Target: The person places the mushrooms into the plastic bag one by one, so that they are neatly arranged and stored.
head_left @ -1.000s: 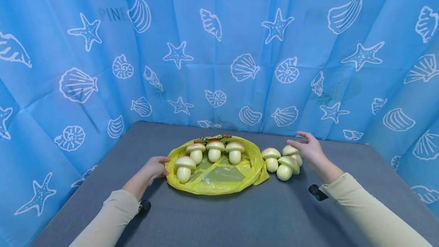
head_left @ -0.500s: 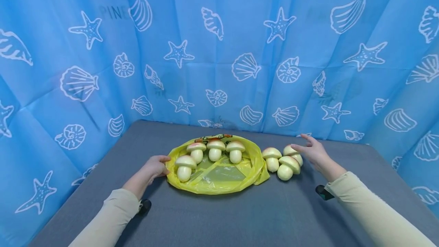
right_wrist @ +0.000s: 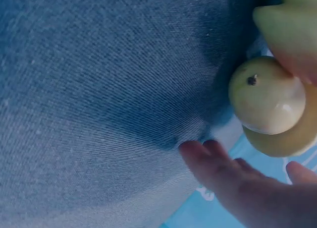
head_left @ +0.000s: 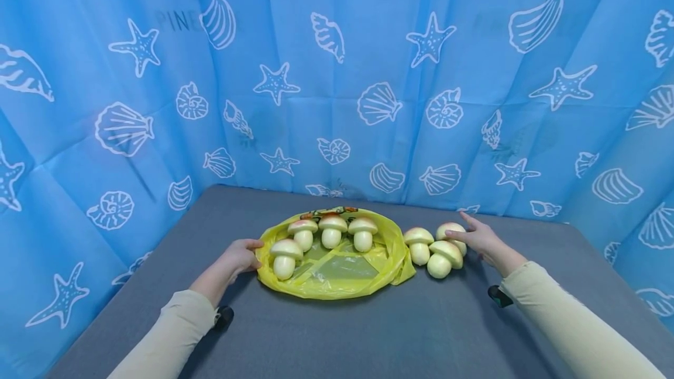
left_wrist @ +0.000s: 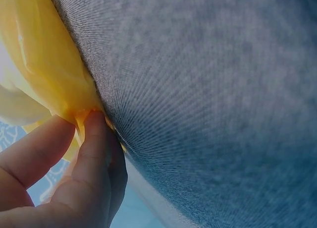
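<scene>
Worktop (head_left: 368,332): left hand (head_left: 238,257) pinches bag (head_left: 329,293) at nine o'clock; hold steady. Right hand (head_left: 483,241), spread, empty: encircle the one-o'clock loose mushroom (head_left: 447,227).

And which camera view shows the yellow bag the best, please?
The head view: it shows the yellow bag nearly whole, with four mushrooms inside. The left wrist view gives only a close-up of part of the bag. In the right wrist view, I cannot make it out.
</scene>
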The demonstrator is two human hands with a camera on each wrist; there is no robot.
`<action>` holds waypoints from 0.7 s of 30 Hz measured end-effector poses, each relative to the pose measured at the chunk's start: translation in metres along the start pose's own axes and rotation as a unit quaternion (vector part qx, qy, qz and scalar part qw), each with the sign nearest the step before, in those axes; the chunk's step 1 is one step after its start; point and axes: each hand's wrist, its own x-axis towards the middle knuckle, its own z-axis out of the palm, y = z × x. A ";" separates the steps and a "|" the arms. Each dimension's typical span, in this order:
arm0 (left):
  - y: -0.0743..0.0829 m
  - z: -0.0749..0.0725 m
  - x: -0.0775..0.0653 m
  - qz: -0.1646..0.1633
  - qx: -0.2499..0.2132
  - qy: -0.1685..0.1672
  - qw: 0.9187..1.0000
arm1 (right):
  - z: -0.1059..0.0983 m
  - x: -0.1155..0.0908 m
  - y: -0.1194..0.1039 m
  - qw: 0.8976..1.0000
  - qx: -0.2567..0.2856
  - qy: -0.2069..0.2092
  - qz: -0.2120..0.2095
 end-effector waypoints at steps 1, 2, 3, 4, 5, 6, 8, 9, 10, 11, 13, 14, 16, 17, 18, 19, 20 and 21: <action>0.000 0.000 0.000 -0.001 -0.002 -0.001 1.000 | 0.000 0.000 0.000 1.000 0.003 -0.001 0.000; 0.001 0.000 0.000 -0.002 -0.003 -0.001 1.000 | 0.001 0.001 0.001 1.000 0.005 -0.002 0.000; 0.001 0.000 0.001 -0.005 -0.005 -0.002 1.000 | 0.001 0.001 0.001 1.000 0.007 -0.004 -0.001; 0.001 0.000 0.001 -0.007 -0.006 -0.002 1.000 | 0.001 0.002 0.001 1.000 0.009 -0.006 -0.001; 0.001 0.000 0.001 -0.009 -0.007 -0.002 1.000 | 0.001 0.002 0.001 1.000 0.010 -0.007 -0.001; 0.001 0.000 0.001 -0.011 -0.009 -0.001 1.000 | 0.001 0.002 0.001 1.000 0.012 -0.007 -0.001; 0.002 0.000 0.001 -0.012 -0.010 -0.002 1.000 | 0.001 0.001 0.001 1.000 0.012 -0.009 -0.003; 0.002 0.000 0.001 -0.012 -0.011 -0.002 1.000 | 0.001 0.001 0.001 1.000 0.012 -0.010 -0.003; 0.002 0.000 0.001 -0.012 -0.012 -0.002 1.000 | 0.001 0.000 0.001 1.000 0.011 -0.010 -0.005; 0.002 0.000 0.001 -0.010 -0.012 -0.002 1.000 | 0.000 0.000 0.001 1.000 0.008 -0.011 -0.007; 0.002 0.000 0.000 -0.008 -0.011 -0.002 1.000 | 0.000 -0.001 0.001 1.000 0.005 -0.010 -0.012; 0.002 0.000 0.000 -0.007 -0.012 -0.002 1.000 | -0.001 -0.001 0.001 1.000 0.004 -0.009 -0.014; 0.002 0.000 0.000 -0.006 -0.010 -0.002 1.000 | -0.001 -0.002 0.002 1.000 0.001 -0.005 -0.018; 0.002 0.000 0.000 -0.006 -0.010 -0.001 1.000 | -0.002 -0.002 0.002 1.000 0.002 -0.004 -0.017; 0.002 0.000 -0.001 -0.007 -0.010 -0.001 1.000 | -0.002 -0.003 0.003 1.000 0.003 -0.002 -0.016; 0.002 0.000 -0.001 -0.008 -0.009 -0.001 1.000 | -0.003 -0.003 0.003 1.000 0.005 0.001 -0.013; 0.002 0.000 -0.001 -0.007 -0.009 -0.001 1.000 | -0.003 -0.003 0.003 1.000 0.011 0.002 -0.008; 0.002 0.000 -0.001 -0.008 -0.009 0.000 1.000 | -0.004 -0.004 0.003 1.000 0.017 0.003 -0.004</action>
